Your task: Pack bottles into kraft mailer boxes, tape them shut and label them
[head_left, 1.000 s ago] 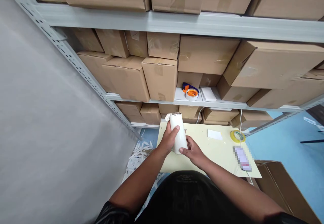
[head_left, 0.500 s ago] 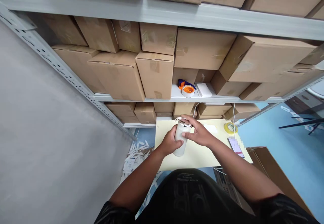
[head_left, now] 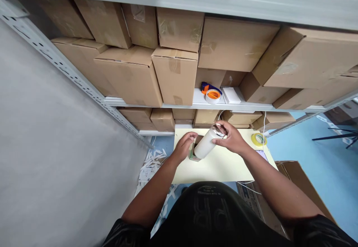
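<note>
My right hand (head_left: 231, 138) grips a white tumbler (head_left: 206, 145) near its shiny silver lid (head_left: 219, 129). The tumbler leans, lid up to the right and base down to the left. Beside its base stands a small box (head_left: 195, 158) with green on its lower part and a brown inside showing at the top. The tumbler covers much of this box, and I cannot tell whether the base is inside it. My left hand (head_left: 183, 147) is off the tumbler, fingers loosely bent beside the box's upper edge; whether it touches the box is unclear.
Around the hands is a pale yellow tabletop (head_left: 218, 170), with a yellow tape roll (head_left: 258, 139) and a partly hidden phone (head_left: 262, 154) at right. A tape dispenser (head_left: 212, 92) and white stack (head_left: 231, 95) sit on the shelf among cardboard boxes (head_left: 175, 77). Paper strips (head_left: 152, 165) litter the left.
My left hand has let go of the tumbler and moved left of it. The tumbler, in my right hand, has tipped over to the right. The small box now shows.
</note>
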Available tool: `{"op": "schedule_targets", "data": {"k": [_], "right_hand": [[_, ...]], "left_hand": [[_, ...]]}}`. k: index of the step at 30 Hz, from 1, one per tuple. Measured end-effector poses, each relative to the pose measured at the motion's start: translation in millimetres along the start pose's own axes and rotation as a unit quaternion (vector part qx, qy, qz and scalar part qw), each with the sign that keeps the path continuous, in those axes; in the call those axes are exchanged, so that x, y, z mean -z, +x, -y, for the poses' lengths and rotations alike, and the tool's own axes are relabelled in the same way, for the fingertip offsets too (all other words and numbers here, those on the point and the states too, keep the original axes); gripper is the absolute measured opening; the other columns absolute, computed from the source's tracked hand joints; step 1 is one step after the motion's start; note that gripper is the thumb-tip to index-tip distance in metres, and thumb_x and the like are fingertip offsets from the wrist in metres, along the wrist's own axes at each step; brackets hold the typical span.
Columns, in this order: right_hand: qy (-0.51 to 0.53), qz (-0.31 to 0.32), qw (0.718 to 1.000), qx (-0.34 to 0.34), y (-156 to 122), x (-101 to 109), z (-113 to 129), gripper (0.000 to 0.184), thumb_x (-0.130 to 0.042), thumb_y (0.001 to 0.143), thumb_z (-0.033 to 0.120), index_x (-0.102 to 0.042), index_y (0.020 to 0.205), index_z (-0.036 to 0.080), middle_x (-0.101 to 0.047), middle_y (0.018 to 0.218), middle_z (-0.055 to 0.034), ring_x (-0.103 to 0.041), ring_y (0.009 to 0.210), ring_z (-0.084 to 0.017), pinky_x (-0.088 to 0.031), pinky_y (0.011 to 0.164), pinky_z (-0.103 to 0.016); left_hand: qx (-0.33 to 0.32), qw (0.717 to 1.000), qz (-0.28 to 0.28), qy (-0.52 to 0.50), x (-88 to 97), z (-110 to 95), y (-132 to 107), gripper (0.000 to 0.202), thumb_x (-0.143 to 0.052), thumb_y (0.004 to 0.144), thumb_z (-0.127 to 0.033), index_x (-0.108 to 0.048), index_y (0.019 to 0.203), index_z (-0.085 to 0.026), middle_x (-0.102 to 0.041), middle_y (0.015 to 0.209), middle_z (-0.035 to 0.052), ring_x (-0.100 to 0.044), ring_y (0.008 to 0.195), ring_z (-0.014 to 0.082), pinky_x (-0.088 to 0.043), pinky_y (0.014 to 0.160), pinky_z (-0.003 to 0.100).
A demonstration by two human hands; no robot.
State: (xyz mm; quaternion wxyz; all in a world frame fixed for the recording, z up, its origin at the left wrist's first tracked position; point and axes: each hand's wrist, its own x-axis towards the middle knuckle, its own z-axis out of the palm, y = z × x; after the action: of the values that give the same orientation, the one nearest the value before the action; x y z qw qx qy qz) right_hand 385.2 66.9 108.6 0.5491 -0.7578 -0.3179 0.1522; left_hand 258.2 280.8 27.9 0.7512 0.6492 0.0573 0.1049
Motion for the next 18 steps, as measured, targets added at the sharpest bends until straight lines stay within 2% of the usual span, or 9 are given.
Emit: {"op": "schedule_targets", "data": {"k": [2, 6, 9, 11, 13, 15, 18], "right_hand": [[-0.042, -0.054, 0.998, -0.003, 0.2, 8.8, -5.4, 0.071, -0.093, 0.063, 0.046, -0.062, 0.123, 0.022, -0.064, 0.107, -0.0058, -0.061, 0.093, -0.024, -0.052, 0.087, -0.038], [-0.073, -0.102, 0.992, -0.003, 1.2, 15.2, -16.2, 0.07, -0.088, 0.067, 0.05, -0.059, 0.124, 0.023, -0.064, 0.108, -0.0056, -0.061, 0.093, -0.023, -0.052, 0.085, -0.038], [-0.111, -0.092, 0.989, 0.002, 1.7, 7.9, -21.8, 0.069, -0.087, 0.068, 0.051, -0.058, 0.124, 0.024, -0.062, 0.103, -0.0039, -0.058, 0.086, -0.021, -0.052, 0.08, -0.036], [-0.123, -0.086, 0.989, 0.011, 1.3, -0.3, -25.9, 0.069, -0.087, 0.069, 0.05, -0.057, 0.125, 0.024, -0.06, 0.1, -0.0028, -0.055, 0.081, -0.019, -0.051, 0.077, -0.034], [-0.12, -0.081, 0.989, 0.017, 0.3, -9.3, -32.1, 0.067, -0.086, 0.071, 0.048, -0.056, 0.126, 0.024, -0.058, 0.099, -0.0021, -0.053, 0.079, -0.018, -0.05, 0.075, -0.033], [-0.116, -0.076, 0.99, 0.015, -1.5, -17.8, -40.6, 0.066, -0.085, 0.072, 0.046, -0.055, 0.126, 0.024, -0.058, 0.098, -0.0016, -0.053, 0.078, -0.017, -0.05, 0.075, -0.032], [-0.119, -0.059, 0.991, 0.004, -5.9, -27.0, -55.1, 0.064, -0.084, 0.074, 0.044, -0.054, 0.126, 0.023, -0.057, 0.096, -0.0011, -0.053, 0.077, -0.017, -0.05, 0.075, -0.032]], "left_hand": [[-0.033, 0.989, -0.048, 0.138, 11.9, 17.6, 3.0, 0.031, -0.067, 0.087, -0.042, -0.074, 0.112, -0.025, -0.063, 0.131, 0.0114, -0.055, 0.129, 0.0313, -0.042, 0.113, 0.048], [-0.012, 0.948, 0.001, 0.317, 21.2, 57.8, 3.0, 0.038, -0.074, 0.081, -0.031, -0.074, 0.118, -0.026, -0.05, 0.15, 0.0107, -0.041, 0.144, 0.0338, -0.034, 0.12, 0.049], [0.014, 0.928, 0.0, 0.374, 16.7, 82.1, 2.6, 0.04, -0.071, 0.083, -0.029, -0.071, 0.122, -0.023, -0.055, 0.142, 0.0112, -0.057, 0.128, 0.0289, -0.045, 0.112, 0.043], [0.039, 0.926, -0.014, 0.375, 13.7, 93.1, 3.1, 0.033, -0.067, 0.084, -0.025, -0.072, 0.116, -0.021, -0.064, 0.123, 0.0092, -0.067, 0.104, 0.023, -0.052, 0.099, 0.037], [0.079, 0.938, -0.027, 0.337, 12.8, 100.9, 3.5, 0.027, -0.064, 0.084, -0.021, -0.073, 0.109, -0.02, -0.07, 0.103, 0.0054, -0.068, 0.088, 0.0195, -0.055, 0.087, 0.033], [0.114, 0.957, -0.039, 0.262, 13.6, 107.1, 2.8, 0.024, -0.062, 0.085, -0.019, -0.073, 0.106, -0.019, -0.073, 0.093, 0.003, -0.069, 0.086, 0.0193, -0.055, 0.083, 0.031], [0.145, 0.977, -0.057, 0.146, 15.7, 116.3, 0.0, 0.024, -0.064, 0.083, -0.02, -0.073, 0.105, -0.017, -0.076, 0.095, 0.0037, -0.071, 0.094, 0.021, -0.056, 0.082, 0.03]]}}
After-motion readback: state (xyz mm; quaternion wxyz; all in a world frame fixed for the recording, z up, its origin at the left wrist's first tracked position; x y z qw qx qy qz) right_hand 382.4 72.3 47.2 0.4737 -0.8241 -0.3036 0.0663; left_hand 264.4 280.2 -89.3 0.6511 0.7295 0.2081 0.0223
